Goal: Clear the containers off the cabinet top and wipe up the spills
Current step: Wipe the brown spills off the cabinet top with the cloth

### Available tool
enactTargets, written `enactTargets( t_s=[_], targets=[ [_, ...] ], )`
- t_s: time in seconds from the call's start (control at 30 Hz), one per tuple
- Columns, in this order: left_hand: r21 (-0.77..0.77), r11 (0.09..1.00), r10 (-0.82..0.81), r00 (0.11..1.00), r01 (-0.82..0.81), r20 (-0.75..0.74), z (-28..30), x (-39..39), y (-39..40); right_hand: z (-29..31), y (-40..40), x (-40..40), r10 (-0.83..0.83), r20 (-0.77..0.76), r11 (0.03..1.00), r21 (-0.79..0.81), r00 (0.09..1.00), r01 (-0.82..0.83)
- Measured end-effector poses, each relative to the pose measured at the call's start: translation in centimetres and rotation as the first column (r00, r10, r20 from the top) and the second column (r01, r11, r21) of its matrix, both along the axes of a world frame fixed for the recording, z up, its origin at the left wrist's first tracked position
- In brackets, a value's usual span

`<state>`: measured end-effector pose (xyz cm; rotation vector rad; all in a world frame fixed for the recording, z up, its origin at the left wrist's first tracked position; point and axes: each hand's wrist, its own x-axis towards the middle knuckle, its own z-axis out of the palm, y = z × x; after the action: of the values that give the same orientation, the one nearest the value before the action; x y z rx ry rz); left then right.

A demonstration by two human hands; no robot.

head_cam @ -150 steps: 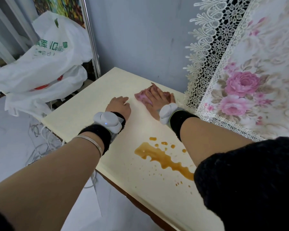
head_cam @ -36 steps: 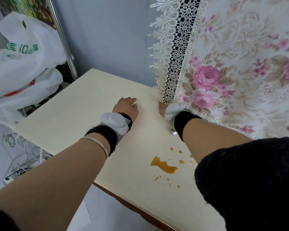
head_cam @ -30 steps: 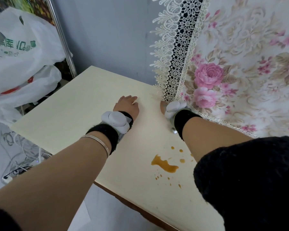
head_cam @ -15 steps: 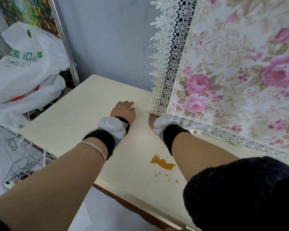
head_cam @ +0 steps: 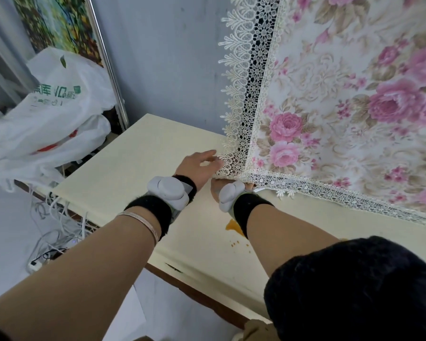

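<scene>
The cream cabinet top (head_cam: 133,163) carries a small brown spill (head_cam: 233,225) with a few droplets, partly hidden behind my right forearm. My left hand (head_cam: 199,166) hovers over the top with fingers spread, its fingertips at the lace corner of the hanging floral cloth (head_cam: 330,119). My right hand (head_cam: 217,187) reaches under that lace corner. Only its back and wrist device show, and its fingers are hidden by the cloth. No container and no wiping rag can be seen.
A white plastic bag (head_cam: 52,114) sits left of the cabinet beside a metal pole (head_cam: 106,62). White cables (head_cam: 52,230) lie tangled on the floor below the cabinet's left edge. The grey wall stands behind.
My left hand lifted off the cabinet top and moved right to the lace corner. My right hand stays tucked under the cloth. The spill is far smaller than five seconds ago.
</scene>
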<state>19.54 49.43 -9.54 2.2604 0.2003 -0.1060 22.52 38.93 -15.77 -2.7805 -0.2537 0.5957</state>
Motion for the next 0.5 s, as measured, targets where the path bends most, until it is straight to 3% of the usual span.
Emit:
enactTargets(
  t_s=[0.13,0.2,0.27,0.37,0.43,0.5],
  targets=[
    [0.257,0.961,-0.098,0.995,0.1,-0.019,0.9,1.2,-1.9,-0.9,-0.4,0.4,-0.003,-0.033,1.0,-0.016,0.999,0.003],
    [0.314,0.945,-0.084,0.996,0.087,-0.022,1.4,2.3,-2.3,-1.1,-0.4,0.5,-0.031,-0.027,0.998,-0.055,0.999,0.029],
    [0.222,0.975,-0.012,1.0,0.013,-0.003,1.5,3.4,-2.7,-1.5,0.2,0.9,-0.107,0.045,0.993,-0.054,0.993,0.109],
    [-0.043,0.996,0.073,0.997,-0.072,0.004,1.8,4.4,-3.8,-1.6,0.9,1.0,-0.211,0.17,0.977,0.019,0.963,0.21],
    [-0.271,0.957,0.099,0.994,-0.106,-0.039,2.2,4.8,-4.6,-1.6,0.7,0.9,-0.204,0.209,0.979,0.024,0.956,0.203],
    [-0.372,0.924,0.08,0.996,-0.093,-0.049,2.2,5.5,-4.9,-1.6,0.5,0.7,-0.19,0.263,0.98,-0.015,0.946,0.201]
  ],
)
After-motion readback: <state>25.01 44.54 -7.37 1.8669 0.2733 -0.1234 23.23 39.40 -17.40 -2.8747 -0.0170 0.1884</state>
